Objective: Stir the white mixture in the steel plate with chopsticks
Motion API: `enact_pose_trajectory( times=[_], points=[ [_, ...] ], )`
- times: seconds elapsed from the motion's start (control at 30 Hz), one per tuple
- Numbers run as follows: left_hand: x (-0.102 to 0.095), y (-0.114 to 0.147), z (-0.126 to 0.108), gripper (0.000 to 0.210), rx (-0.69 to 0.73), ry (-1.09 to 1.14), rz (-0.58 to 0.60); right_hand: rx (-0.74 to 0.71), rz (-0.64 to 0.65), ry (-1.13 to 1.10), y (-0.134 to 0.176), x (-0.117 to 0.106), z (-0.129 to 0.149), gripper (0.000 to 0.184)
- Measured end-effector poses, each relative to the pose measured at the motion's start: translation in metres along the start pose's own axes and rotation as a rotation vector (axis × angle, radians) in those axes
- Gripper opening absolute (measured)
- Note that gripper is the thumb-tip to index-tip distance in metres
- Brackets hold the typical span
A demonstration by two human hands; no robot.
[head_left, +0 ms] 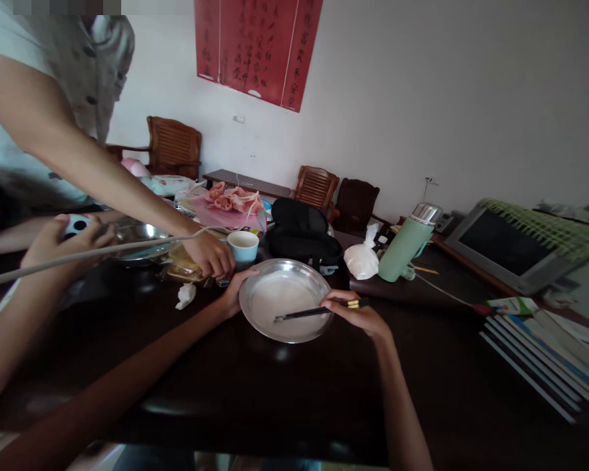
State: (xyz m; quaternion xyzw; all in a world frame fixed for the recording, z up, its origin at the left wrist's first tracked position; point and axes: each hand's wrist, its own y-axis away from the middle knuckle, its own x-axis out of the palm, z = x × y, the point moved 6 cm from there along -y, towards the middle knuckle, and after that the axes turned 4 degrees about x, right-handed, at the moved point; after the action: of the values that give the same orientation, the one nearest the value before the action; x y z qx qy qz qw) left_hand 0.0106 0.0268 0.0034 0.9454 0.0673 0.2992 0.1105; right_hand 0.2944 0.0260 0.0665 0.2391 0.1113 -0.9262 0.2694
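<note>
A round metal dish (247, 316) sits on the dark table before me, with a pale, whitish layer (279, 294) covering its bottom; I cannot tell whether that is powder or liquid. My left hand (235, 292) grips the dish's left rim. In my right hand (356, 315), at the right rim, is a pair of black chopsticks (302, 314) with gold bands near the top. The chopsticks slant down leftward, their tips over the pale layer. Just beyond my left hand stands a pale blue cup (243, 247), close to another person's hand (211, 255).
Behind the dish lies an open black case (302, 232). A tied bag of white stuff (363, 260) and a green thermos (407, 242) stand right of it. Books (544, 353) are stacked at right. Another person's hand (69, 239) holds a light-coloured device at left, near a metal bowl (137, 239).
</note>
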Motion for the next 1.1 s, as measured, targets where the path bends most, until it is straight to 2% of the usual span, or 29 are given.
enact_pose_trajectory(
  times=[0.07,0.17,0.23,0.37,0.43,0.5,0.57,0.63,0.73,0.77,0.83,0.9,0.97,1.03,1.1],
  points=[
    [0.0,-0.001,0.0,0.017,-0.002,0.005,0.011,-0.009,-0.1,0.035,-0.003,-0.003,-0.001,0.029],
    [-0.001,-0.002,0.001,0.02,-0.011,0.015,0.035,0.001,-0.239,0.047,0.001,-0.022,-0.005,0.033],
    [0.0,-0.002,0.0,0.022,-0.004,0.019,0.047,0.011,-0.198,0.013,0.005,-0.025,-0.005,0.033],
    [-0.001,-0.001,0.0,0.017,0.0,0.007,0.016,0.001,-0.016,-0.011,-0.002,0.002,-0.001,0.028],
    [-0.001,0.001,-0.001,0.017,-0.003,0.005,0.003,-0.01,-0.07,0.011,-0.006,0.004,-0.001,0.028],
    [-0.001,0.002,-0.001,0.018,-0.009,0.003,-0.005,-0.001,-0.179,0.026,-0.004,-0.008,-0.004,0.029],
    [0.0,0.002,0.0,0.02,-0.017,0.002,0.001,0.012,-0.219,0.016,0.002,-0.021,-0.006,0.031],
    [-0.001,0.001,0.0,0.021,-0.016,0.001,0.009,0.016,-0.136,-0.021,0.005,-0.02,-0.006,0.03],
    [-0.002,-0.001,0.001,0.022,0.0,-0.002,0.01,0.008,-0.014,-0.046,0.0,-0.001,-0.003,0.028],
    [-0.003,-0.002,0.001,0.022,0.003,-0.003,0.01,0.004,-0.018,-0.031,-0.003,0.004,-0.003,0.027],
    [-0.004,-0.003,0.001,0.023,-0.004,-0.004,0.02,-0.002,-0.106,0.014,-0.007,0.001,-0.006,0.026],
    [-0.004,-0.004,0.002,0.024,-0.012,0.005,0.036,0.004,-0.229,0.048,-0.005,-0.014,-0.01,0.028],
    [-0.004,-0.005,0.003,0.025,-0.013,0.016,0.043,0.02,-0.272,0.049,0.002,-0.029,-0.014,0.03],
    [-0.005,-0.005,0.003,0.023,-0.011,0.015,0.026,0.035,-0.182,0.019,0.005,-0.027,-0.013,0.028],
    [-0.006,-0.004,0.004,0.02,-0.018,0.002,-0.008,0.038,-0.057,-0.028,0.003,-0.012,-0.01,0.026]
  ],
)
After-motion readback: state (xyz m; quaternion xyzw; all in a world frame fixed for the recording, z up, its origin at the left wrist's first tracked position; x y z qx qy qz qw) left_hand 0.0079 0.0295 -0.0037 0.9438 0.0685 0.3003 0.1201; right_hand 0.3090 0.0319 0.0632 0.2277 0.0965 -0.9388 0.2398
